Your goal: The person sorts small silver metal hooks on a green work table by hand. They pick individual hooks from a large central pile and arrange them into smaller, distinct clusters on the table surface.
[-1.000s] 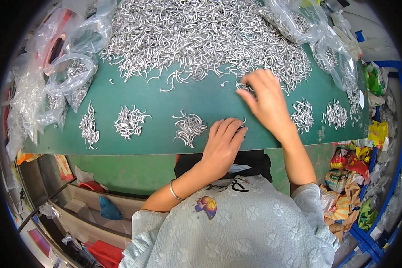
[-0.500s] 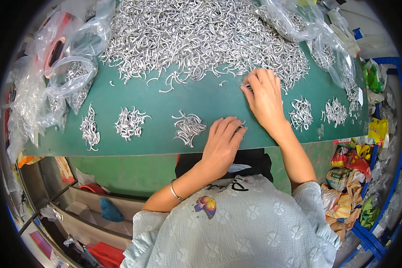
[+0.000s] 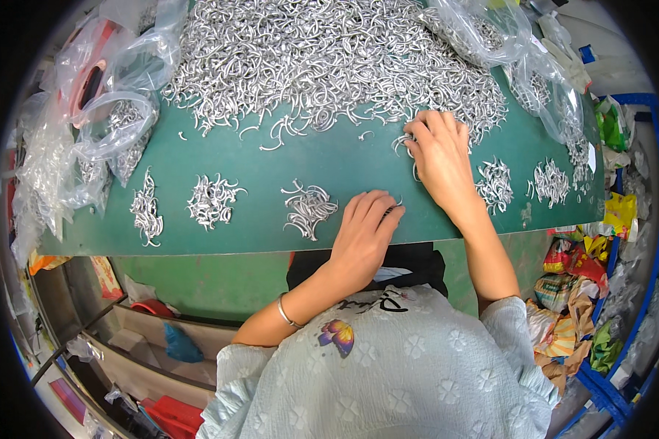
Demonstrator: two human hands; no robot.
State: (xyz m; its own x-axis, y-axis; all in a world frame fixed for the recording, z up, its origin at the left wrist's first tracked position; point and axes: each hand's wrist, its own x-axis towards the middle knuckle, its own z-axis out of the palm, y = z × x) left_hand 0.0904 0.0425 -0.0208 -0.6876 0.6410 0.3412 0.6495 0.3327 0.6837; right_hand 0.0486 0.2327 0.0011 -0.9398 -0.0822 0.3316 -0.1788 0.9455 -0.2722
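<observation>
A large heap of small curved silver pieces (image 3: 329,66) covers the far part of the green table (image 3: 285,164). My right hand (image 3: 439,157) is at the heap's near edge, its fingers curled down over several pieces. Some of these show at the left of its fingertips. Close to the table's front edge rests my left hand (image 3: 362,230), fingers bent and closed round a few of the same pieces, mostly hidden beneath them. Just left of it lies a small pile (image 3: 310,211). Two more small piles, one middle-left (image 3: 212,201) and one far-left (image 3: 147,208), lie beyond.
To the right are two small piles, a nearer one (image 3: 495,185) and a farther one (image 3: 549,183). Clear plastic bags (image 3: 117,132) crowd the left side, and another bag of pieces (image 3: 549,88) lies at right. A blue rack (image 3: 648,256) stands beside the table.
My right hand has shifted slightly to the right, and more curved pieces show beside its fingertips. My left hand has barely moved.
</observation>
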